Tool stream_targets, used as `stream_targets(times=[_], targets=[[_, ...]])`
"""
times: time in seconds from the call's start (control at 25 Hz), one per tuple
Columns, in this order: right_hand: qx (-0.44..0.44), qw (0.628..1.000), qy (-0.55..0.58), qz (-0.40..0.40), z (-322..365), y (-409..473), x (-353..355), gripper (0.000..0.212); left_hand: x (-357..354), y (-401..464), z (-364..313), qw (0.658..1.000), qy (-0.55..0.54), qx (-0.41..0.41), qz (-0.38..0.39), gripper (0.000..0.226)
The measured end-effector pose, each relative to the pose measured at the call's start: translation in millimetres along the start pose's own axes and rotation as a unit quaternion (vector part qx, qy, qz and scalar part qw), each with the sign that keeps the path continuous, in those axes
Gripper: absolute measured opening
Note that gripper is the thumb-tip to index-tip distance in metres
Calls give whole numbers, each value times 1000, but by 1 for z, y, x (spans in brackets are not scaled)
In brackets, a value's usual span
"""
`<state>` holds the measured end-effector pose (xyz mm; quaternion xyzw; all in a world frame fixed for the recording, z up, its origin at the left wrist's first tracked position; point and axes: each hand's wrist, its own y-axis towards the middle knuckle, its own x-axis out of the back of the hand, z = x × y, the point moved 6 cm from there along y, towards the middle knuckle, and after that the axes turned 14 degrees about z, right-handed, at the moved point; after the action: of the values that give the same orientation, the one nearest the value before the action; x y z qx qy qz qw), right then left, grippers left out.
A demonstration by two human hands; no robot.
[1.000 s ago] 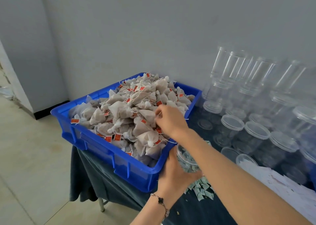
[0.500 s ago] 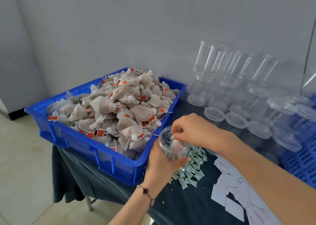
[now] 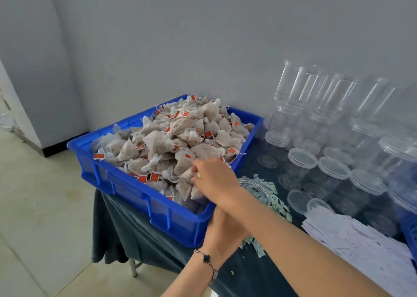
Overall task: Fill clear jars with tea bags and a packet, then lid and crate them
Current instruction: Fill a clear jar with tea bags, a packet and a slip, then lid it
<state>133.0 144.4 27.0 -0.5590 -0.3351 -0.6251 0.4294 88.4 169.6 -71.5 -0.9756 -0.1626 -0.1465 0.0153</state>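
Right hand [image 3: 215,179] is in the blue tray [image 3: 135,193], fingers curling round tea bags [image 3: 180,138]; left hand [image 3: 222,226] holds the jar [image 3: 256,187] just beside the rim. Best to grab few, lifting strings free.

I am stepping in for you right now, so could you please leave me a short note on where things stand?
Right hand: in the blue tray, fingers curled on a tea bag at the near edge of the heap.
Left hand: grips the clear jar just right of the tray; most of the jar is hidden by the arms, so its fill cannot be judged.
Small green packets lie on the table behind the jar; white slips to the right.
Lidded and empty jars stand at the back right.
Left: finish filling, add a packet, lid it, crate it.
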Motion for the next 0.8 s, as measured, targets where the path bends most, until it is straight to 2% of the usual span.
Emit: stream_targets(times=[0.08,0.12,0.28,0.36,0.48,0.52,0.64,0.8], targets=[[-9,998,49,-36,-9,-2,17,17,-1,2,-5,1000,-1,-24,17,65],[-12,996,79,-48,-14,-5,27,16,1,0,-8,1000,-3,-18,0,78],[-3,978,168,-119,-36,-35,75,11,1,1,1,999,-22,4,-40,91],[-25,987,130,-89,-50,-50,83,12,0,2,-1,998,-29,20,-45,98],[-87,993,36,76,-60,-63,55,16,-1,5,-1,998,-22,30,-59,92],[-98,990,-2,101,-59,-64,46,20,-1,6,0,997,-25,25,-65,90],[-90,994,-48,40,-51,-54,42,21,-1,8,4,996,-49,24,-64,86],[-84,995,-48,18,-41,-29,41,16,-1,7,5,996,-63,26,-48,95]])
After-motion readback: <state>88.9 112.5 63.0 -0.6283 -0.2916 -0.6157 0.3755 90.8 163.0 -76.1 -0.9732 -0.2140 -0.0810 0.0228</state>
